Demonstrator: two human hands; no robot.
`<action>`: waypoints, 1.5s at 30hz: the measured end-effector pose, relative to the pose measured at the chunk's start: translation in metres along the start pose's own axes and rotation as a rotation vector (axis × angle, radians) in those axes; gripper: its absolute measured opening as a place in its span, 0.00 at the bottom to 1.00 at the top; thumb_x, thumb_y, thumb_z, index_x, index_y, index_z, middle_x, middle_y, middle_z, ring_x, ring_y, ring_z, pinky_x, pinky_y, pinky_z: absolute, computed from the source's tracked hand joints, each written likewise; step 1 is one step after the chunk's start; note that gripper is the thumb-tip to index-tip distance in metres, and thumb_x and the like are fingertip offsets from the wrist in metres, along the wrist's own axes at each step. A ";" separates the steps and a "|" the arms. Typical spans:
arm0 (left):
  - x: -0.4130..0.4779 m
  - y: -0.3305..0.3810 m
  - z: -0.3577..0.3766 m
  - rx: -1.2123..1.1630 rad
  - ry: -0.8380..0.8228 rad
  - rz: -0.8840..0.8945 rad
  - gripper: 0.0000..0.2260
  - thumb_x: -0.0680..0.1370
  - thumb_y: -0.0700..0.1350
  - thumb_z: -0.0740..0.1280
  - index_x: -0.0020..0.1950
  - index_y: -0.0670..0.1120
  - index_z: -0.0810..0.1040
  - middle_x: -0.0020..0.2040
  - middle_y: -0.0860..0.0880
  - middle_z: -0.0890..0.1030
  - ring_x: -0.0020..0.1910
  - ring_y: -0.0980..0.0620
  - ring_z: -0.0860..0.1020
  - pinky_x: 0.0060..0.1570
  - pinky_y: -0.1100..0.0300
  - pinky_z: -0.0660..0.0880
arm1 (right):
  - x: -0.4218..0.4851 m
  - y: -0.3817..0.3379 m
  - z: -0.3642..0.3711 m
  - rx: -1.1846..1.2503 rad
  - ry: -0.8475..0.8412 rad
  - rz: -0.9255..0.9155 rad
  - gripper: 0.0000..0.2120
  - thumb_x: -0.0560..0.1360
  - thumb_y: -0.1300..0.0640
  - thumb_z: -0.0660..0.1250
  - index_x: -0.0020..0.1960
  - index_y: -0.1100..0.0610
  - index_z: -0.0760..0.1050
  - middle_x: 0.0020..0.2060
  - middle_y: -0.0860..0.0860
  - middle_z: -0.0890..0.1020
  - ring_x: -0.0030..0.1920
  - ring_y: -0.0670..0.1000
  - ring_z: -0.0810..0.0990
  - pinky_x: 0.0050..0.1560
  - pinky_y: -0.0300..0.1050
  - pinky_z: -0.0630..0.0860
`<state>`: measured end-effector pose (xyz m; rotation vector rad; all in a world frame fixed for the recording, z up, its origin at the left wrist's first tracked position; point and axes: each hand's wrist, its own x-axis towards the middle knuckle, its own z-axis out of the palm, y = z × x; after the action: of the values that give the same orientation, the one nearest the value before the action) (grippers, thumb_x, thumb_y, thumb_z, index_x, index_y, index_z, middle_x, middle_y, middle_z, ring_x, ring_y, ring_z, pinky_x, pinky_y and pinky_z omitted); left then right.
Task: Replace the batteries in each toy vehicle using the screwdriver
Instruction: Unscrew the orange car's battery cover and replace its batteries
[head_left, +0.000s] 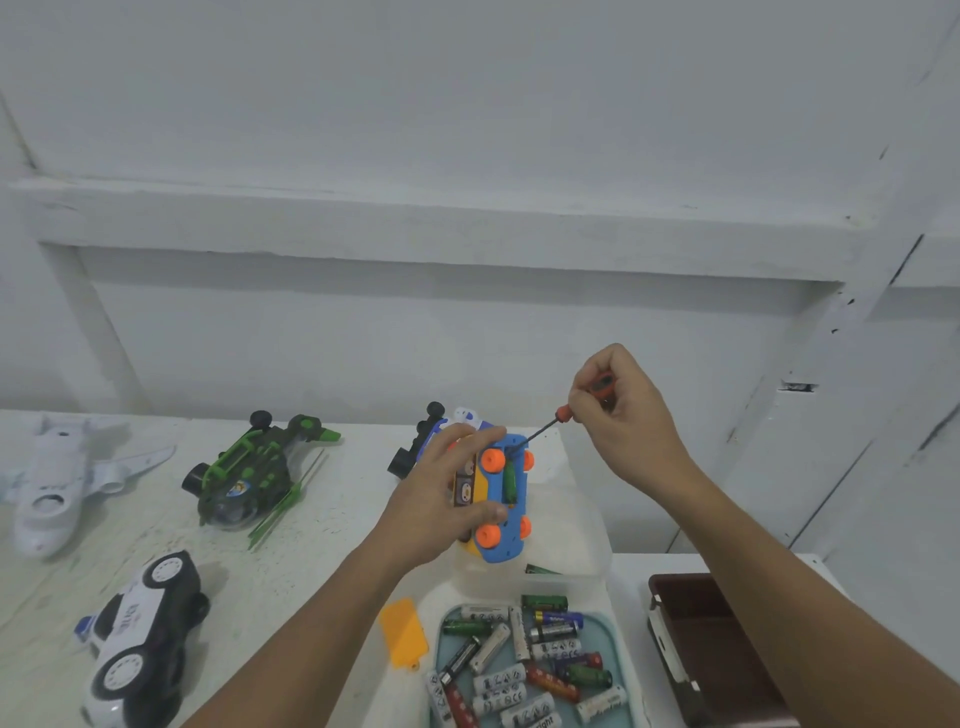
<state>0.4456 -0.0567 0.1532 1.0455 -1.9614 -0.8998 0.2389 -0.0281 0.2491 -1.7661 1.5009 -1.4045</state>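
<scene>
My left hand (435, 499) grips a blue and yellow toy car (501, 506) with orange wheels, lifted off the table with its underside facing me. Its battery bay is uncovered and a green battery (509, 480) lies inside. My right hand (626, 410) holds the red-handled screwdriver (563, 413), whose tip touches the top end of the bay. An orange battery cover (404, 633) lies on the table below my left wrist.
A pale blue tray (621, 623) of several loose batteries sits near the front, behind it a clear plastic box (584, 535). On the table lie a white plane (52, 486), a green helicopter (244, 473), a police car (140, 639) and a blue-white vehicle (431, 434). A dark brown box (711, 644) stands at right.
</scene>
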 end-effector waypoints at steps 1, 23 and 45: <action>0.000 0.000 0.000 0.016 -0.004 -0.003 0.32 0.63 0.63 0.72 0.63 0.79 0.65 0.69 0.66 0.62 0.65 0.73 0.64 0.64 0.55 0.74 | 0.000 -0.001 -0.002 -0.020 -0.009 -0.003 0.07 0.76 0.68 0.61 0.45 0.57 0.69 0.33 0.48 0.77 0.38 0.47 0.83 0.40 0.45 0.76; -0.051 0.001 -0.027 -0.621 0.286 -0.166 0.27 0.76 0.32 0.68 0.66 0.60 0.71 0.53 0.65 0.82 0.48 0.51 0.85 0.36 0.55 0.82 | -0.035 0.016 -0.009 0.354 0.198 0.376 0.07 0.76 0.70 0.61 0.45 0.63 0.75 0.35 0.56 0.84 0.33 0.54 0.82 0.39 0.42 0.81; -0.209 -0.060 -0.069 -0.743 0.121 -0.407 0.32 0.61 0.53 0.78 0.63 0.69 0.75 0.64 0.61 0.79 0.60 0.45 0.81 0.54 0.44 0.81 | -0.140 0.013 0.192 -0.997 0.036 0.085 0.16 0.57 0.59 0.80 0.27 0.52 0.71 0.19 0.47 0.70 0.27 0.51 0.62 0.33 0.42 0.60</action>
<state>0.6102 0.0842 0.0804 1.0114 -1.1508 -1.5815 0.4149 0.0410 0.1046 -2.1233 2.5159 -0.6325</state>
